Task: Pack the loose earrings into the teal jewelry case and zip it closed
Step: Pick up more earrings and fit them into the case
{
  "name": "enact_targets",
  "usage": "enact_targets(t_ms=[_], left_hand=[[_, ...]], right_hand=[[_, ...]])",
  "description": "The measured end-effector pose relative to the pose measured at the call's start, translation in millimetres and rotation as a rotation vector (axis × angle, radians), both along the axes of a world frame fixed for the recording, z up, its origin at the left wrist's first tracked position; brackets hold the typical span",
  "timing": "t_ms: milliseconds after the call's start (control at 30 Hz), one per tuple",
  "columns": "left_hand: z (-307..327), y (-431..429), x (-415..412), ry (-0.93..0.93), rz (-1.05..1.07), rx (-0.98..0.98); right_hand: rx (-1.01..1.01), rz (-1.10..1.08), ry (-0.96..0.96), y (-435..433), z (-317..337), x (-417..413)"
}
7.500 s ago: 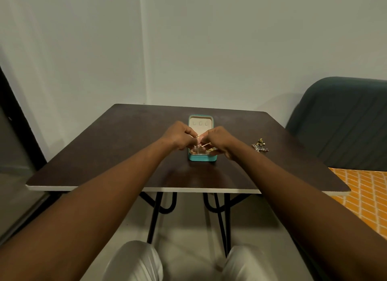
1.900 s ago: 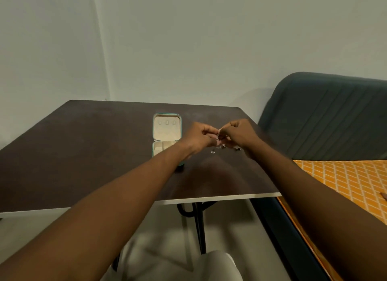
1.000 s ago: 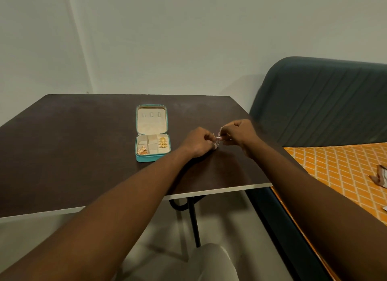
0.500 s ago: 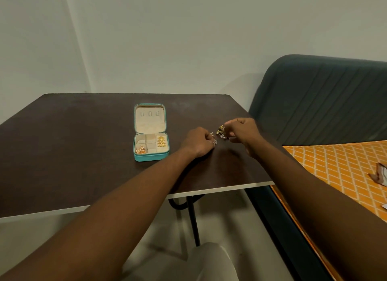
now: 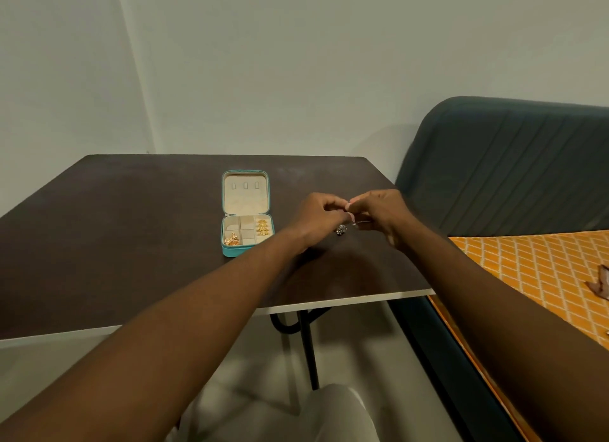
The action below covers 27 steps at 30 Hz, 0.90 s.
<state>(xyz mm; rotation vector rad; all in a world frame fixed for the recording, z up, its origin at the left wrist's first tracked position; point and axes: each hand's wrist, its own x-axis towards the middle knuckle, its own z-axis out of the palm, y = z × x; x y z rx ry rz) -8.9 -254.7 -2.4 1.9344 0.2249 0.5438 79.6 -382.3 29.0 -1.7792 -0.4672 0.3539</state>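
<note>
- Head view: a dark brown, matt table (image 5: 115, 230) with a pale edge band and thin black metal legs stands against a plain wall.
- The teal jewelry case (image 5: 246, 212) lies open on the table near its middle, left of the hands and apart from them. Its lid lies flat toward the far side, lined in cream fabric with three small loops.
- The near half of the case is split into small square cream compartments. Gold earrings (image 5: 262, 227) sit in the right-hand strip, and a gold cluster (image 5: 232, 240) fills the near-left compartment.
- The left hand (image 5: 318, 219) and the right hand (image 5: 382, 214) meet just above the table's right part, fingertips pinched together and touching each other.
- A small silvery, knobbly earring (image 5: 341, 230) hangs or rests just below the left fingertips; whether they clamp it cannot be told.
- A thin glinting pin shape shows at the right fingertips; too small to tell the grip.
- On the right stands a dark green ribbed padded headboard (image 5: 507, 164), and near it an orange cover (image 5: 540, 273) with a white lattice pattern.
</note>
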Motion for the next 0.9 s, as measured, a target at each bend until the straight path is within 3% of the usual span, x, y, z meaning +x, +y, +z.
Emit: enact_targets(t_ms=[333,633,900], left_hand=[[12.1,17.7,-35.7,0.058,0.051,-0.132],[19.7,46.8,-66.2,0.043,0.101,-0.394],[23.6,64.9,-91.7,0.027,0.083,-0.515]], right_hand=[[-0.084,0.216,0.027,5.4,13.4,-23.8],[-0.065,0.278,0.073,31.8,13.3,-54.7],[-0.015,0.342,0.109,53.2,7.1,-73.4]])
